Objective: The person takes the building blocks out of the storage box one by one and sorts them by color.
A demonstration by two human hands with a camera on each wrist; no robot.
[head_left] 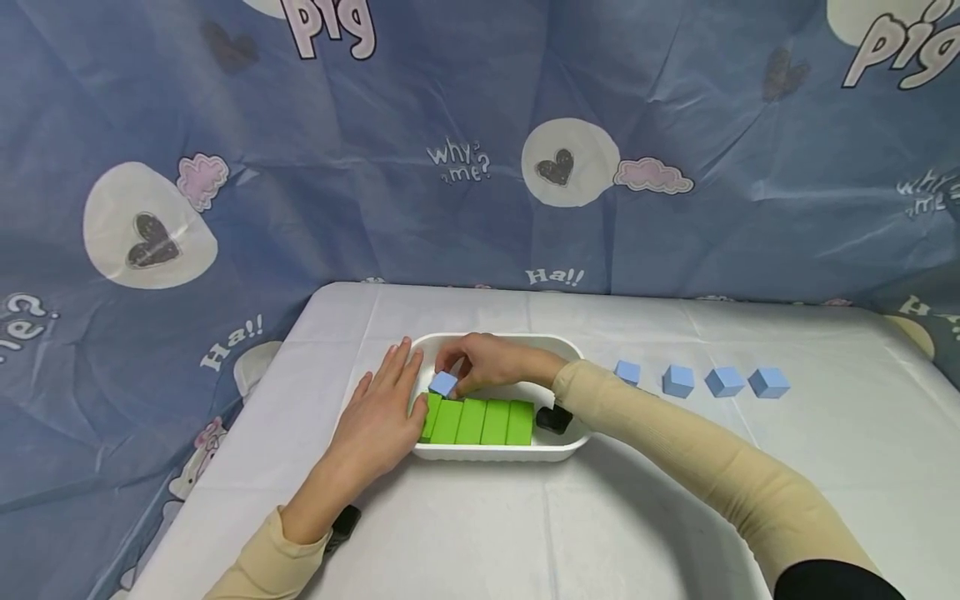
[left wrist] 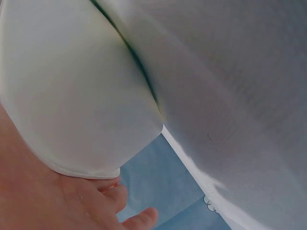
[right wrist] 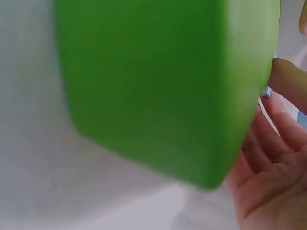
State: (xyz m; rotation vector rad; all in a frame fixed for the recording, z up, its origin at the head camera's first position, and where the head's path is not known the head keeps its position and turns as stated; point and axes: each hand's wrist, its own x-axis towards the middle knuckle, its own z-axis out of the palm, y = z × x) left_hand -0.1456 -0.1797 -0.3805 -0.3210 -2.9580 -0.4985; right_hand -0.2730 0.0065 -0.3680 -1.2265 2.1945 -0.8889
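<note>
A white oval-ended tray (head_left: 495, 452) stands on the table with a row of bright green blocks (head_left: 482, 422) along its near side. Inside its left end, the thumb and fingers of my right hand (head_left: 487, 362) pinch a small light-blue cube (head_left: 443, 383), just behind the leftmost green block. Flat and with extended fingers, my left hand (head_left: 378, 412) rests against the tray's left end; its thumb lies near the leftmost green block. In the left wrist view the tray wall (left wrist: 86, 96) covers part of that hand. One green block (right wrist: 144, 86) fills much of the right wrist view.
Several more light-blue cubes (head_left: 678, 381) form a row right of the tray, the nearest partly behind my right sleeve (head_left: 697, 442). Black wrist devices (head_left: 555, 418) are on both arms. A white cloth (head_left: 480, 533) covers the table; a blue printed curtain (head_left: 480, 225) hangs behind.
</note>
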